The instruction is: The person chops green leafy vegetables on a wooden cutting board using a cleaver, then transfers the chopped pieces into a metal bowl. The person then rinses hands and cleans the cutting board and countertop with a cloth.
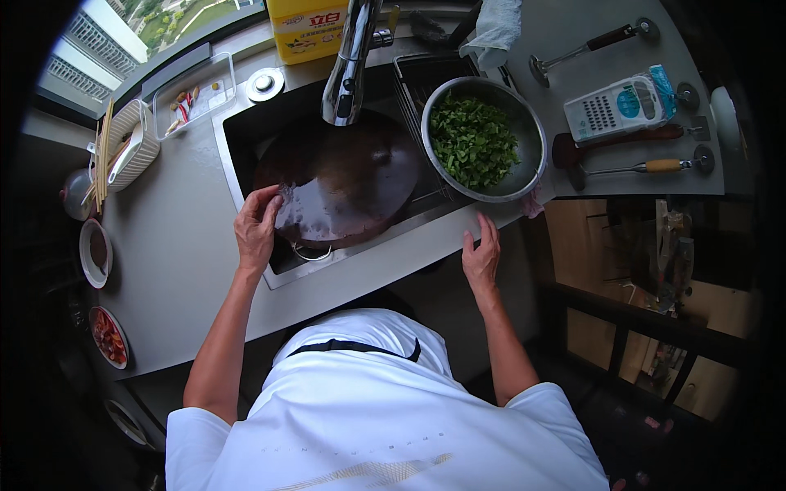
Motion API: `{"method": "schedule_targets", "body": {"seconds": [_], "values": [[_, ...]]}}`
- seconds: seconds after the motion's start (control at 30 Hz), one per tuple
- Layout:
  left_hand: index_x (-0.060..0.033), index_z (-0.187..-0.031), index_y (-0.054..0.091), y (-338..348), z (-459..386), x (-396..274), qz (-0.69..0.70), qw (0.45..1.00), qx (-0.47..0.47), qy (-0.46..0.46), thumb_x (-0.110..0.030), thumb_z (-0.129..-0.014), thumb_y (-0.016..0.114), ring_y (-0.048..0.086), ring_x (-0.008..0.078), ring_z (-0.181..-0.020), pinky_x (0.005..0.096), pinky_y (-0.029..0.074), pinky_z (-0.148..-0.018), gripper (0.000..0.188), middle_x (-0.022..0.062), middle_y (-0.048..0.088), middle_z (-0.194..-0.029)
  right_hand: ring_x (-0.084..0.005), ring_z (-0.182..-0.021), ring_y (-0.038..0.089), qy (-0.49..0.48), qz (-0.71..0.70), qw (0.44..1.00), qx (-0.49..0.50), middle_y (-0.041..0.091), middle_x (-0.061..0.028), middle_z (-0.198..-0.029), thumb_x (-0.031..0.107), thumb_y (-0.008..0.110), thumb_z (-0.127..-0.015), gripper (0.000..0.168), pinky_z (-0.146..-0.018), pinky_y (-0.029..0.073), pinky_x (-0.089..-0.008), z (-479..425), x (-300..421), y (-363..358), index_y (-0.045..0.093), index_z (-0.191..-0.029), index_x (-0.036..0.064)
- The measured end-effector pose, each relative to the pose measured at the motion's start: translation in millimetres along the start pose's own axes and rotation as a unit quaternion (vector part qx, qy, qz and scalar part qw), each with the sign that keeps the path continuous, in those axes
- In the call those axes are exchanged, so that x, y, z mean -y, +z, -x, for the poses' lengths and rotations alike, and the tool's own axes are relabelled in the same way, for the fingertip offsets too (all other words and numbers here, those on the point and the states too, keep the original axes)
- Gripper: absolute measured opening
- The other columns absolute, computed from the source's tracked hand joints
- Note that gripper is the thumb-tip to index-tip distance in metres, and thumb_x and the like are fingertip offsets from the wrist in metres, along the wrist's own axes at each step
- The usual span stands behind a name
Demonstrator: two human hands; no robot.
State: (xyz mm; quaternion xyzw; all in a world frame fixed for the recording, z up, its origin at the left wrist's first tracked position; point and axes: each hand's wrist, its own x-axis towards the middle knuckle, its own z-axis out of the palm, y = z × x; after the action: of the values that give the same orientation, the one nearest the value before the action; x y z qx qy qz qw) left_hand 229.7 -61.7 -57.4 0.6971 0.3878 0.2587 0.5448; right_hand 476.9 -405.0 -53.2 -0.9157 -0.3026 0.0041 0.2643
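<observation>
A round, dark wooden chopping board [350, 202] lies in the sink [279, 264], its surface wet and shining. A metal ring handle [312, 253] shows at its near edge. My left hand [255, 224] is at the board's left edge, thumb and fingers a little apart, with nothing seen between them; whether it touches the board I cannot tell. Beside the counter's front edge hovers my right hand [482, 253], empty, its fingers spread. Beyond it stands a steel bowl [529, 144] holding chopped green leaves [473, 141]. A chrome faucet [344, 92] hangs over the board's far side.
Right of the bowl lie a grater [605, 109], a ladle [580, 52] and other utensils. A yellow jug [307, 30] stands behind the sink. Leftward are a clear plastic tray [196, 98], a white basket with chopsticks [132, 144] and a plate of red food [109, 337].
</observation>
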Motion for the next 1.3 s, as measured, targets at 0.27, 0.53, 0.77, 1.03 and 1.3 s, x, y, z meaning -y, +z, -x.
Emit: {"method": "schedule_targets", "body": {"seconds": [0.27,0.53,0.77,1.03,1.3], "values": [[-0.0021,-0.099,0.064,-26.3,17.3,3.1,0.063,0.997,-0.015,-0.036,-0.025,-0.099,0.063,0.059,0.0079,-0.073,0.0231,0.050,-0.069,0.023,0.0014,0.063,-0.082,-0.0455,-0.140,0.031,-0.079,0.049,0.996,0.010,0.036,-0.0250,-0.151,0.017,0.054,-0.097,0.055,-0.117,0.026,-0.0497,3.2,5.2,36.1,0.038,-0.144,-0.006],[-0.0013,-0.101,0.064,-62.9,32.4,14.1,0.085,0.995,-0.011,-0.042,-0.020,-0.100,0.061,0.060,0.0102,-0.075,0.0248,0.051,-0.072,0.019,0.0032,0.064,-0.083,-0.0452,-0.142,0.030,-0.058,-0.133,0.989,0.029,0.034,-0.0274,-0.152,0.012,0.053,-0.098,0.054,-0.118,0.026,-0.0499,69.4,127.4,88.6,0.037,-0.145,-0.007],[-0.0011,-0.102,0.064,-97.6,46.2,21.5,0.091,0.995,-0.020,-0.043,-0.020,-0.099,0.061,0.062,0.0113,-0.075,0.0258,0.053,-0.073,0.020,0.0044,0.064,-0.083,-0.0449,-0.144,0.026,-0.097,0.036,0.994,0.024,0.030,-0.0257,-0.155,0.021,0.054,-0.098,0.059,-0.119,0.022,-0.0508,77.9,102.7,80.9,0.034,-0.147,-0.006],[-0.0007,-0.104,0.064,-130.2,69.0,36.6,0.090,0.993,-0.027,-0.065,-0.020,-0.099,0.061,0.064,0.0124,-0.076,0.0269,0.055,-0.073,0.020,0.0051,0.065,-0.085,-0.0432,-0.146,0.023,-0.197,-0.071,0.967,0.146,0.029,-0.0292,-0.154,0.016,0.056,-0.094,0.064,-0.121,0.018,-0.0502,141.6,249.0,139.5,0.031,-0.146,-0.012],[-0.0003,-0.109,0.064,-145.4,78.3,27.1,0.101,0.993,-0.013,-0.059,-0.020,-0.099,0.062,0.064,0.0128,-0.078,0.0274,0.054,-0.075,0.022,0.0049,0.064,-0.087,-0.0363,-0.117,0.060,-0.231,-0.221,0.947,0.002,0.063,-0.0218,-0.122,0.001,0.058,-0.093,0.033,-0.098,0.050,-0.0391,87.5,271.7,147.5,0.059,-0.125,-0.004]]}}
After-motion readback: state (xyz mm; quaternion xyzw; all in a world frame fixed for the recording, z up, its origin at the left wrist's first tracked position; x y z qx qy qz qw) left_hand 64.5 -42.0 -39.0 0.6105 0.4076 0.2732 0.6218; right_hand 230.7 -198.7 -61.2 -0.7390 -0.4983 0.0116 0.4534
